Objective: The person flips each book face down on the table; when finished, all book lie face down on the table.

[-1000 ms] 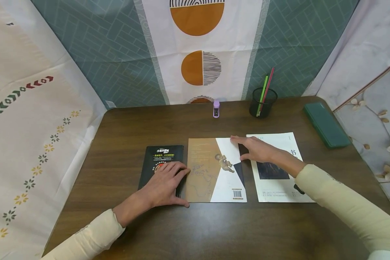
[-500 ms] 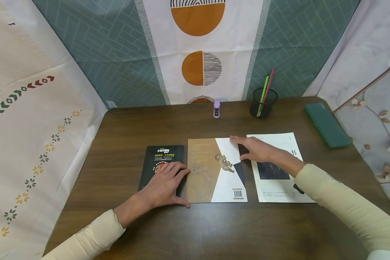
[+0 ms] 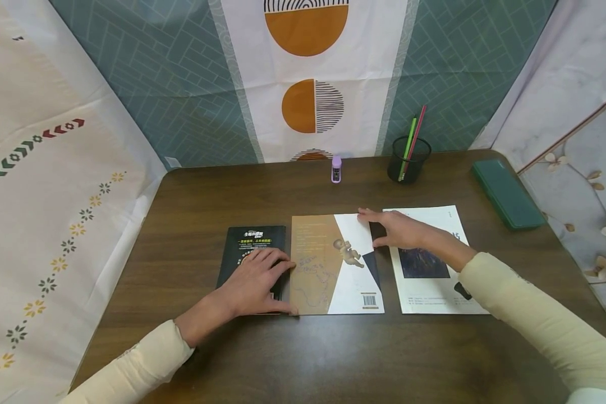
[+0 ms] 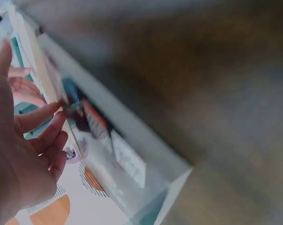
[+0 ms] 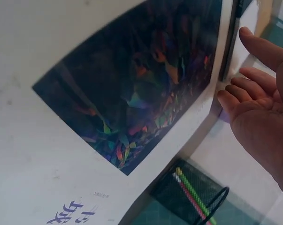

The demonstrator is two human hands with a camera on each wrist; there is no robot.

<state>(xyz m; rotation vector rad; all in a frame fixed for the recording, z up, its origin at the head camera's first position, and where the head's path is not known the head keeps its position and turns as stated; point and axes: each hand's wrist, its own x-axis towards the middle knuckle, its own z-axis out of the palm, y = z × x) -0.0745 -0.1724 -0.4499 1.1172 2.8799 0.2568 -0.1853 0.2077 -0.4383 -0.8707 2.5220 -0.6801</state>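
In the head view, a tan-and-white book (image 3: 310, 269) with a small cherub-like figure and a barcode lies flat in the middle. My left hand (image 3: 255, 280) rests over the black book (image 3: 227, 252) on its left, fingertips and thumb at the tan book's left edge. At the tan book's upper right edge is my right hand (image 3: 399, 229), fingertips by the corner and thumb lower down. Its wrist crosses the white book (image 3: 426, 294) on the right. The right wrist view shows that book's dark picture (image 5: 146, 84) close up, beside my right hand's loosely bent fingers.
A purple bottle-like item (image 3: 336, 170) stands at the back of the wooden table (image 3: 207, 191). To its right is a black mesh cup (image 3: 409, 161) holding green and pink pencils. A green case (image 3: 508, 194) lies along the right edge. Patterned cloths hang behind and at the sides.
My left hand has slid slightly away from me, its thumb now at the tan book's lower left corner. The right hand and the books stay nearly where they were.
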